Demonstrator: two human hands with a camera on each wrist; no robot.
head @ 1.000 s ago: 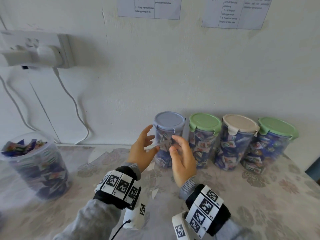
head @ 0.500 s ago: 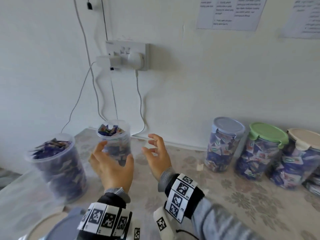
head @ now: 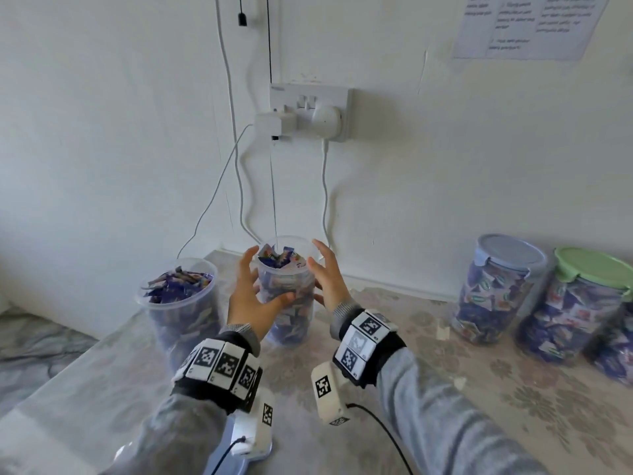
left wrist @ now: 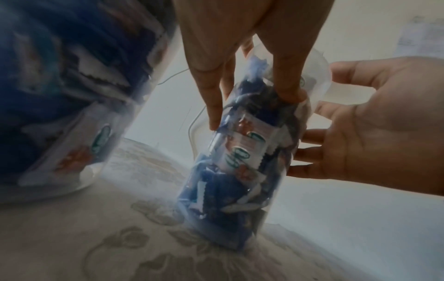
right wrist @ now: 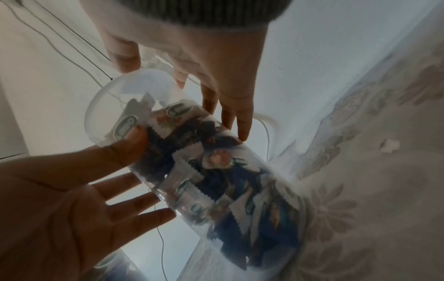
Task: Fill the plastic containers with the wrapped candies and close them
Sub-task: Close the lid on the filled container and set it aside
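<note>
The open container [head: 287,296] stands upright on the table [head: 445,389], near the wall, packed almost to its rim with wrapped candies [head: 279,260] and not yet lidded. Judging by its thin clear wall, it is probably light but springy and smooth, so a squeeze near the rim could buckle it; the filled middle looks the firmer place to hold. The left hand [head: 251,296] cups it from 9 o'clock, thumb across the front wall, fingers spread toward the rim. The right hand [head: 327,277] stands at 3 o'clock, fingers straight, tips at the wall. At 9 o'clock sits another heaped unlidded container [head: 181,303]; at 3 o'clock, well apart, closed jars [head: 500,286].
</note>
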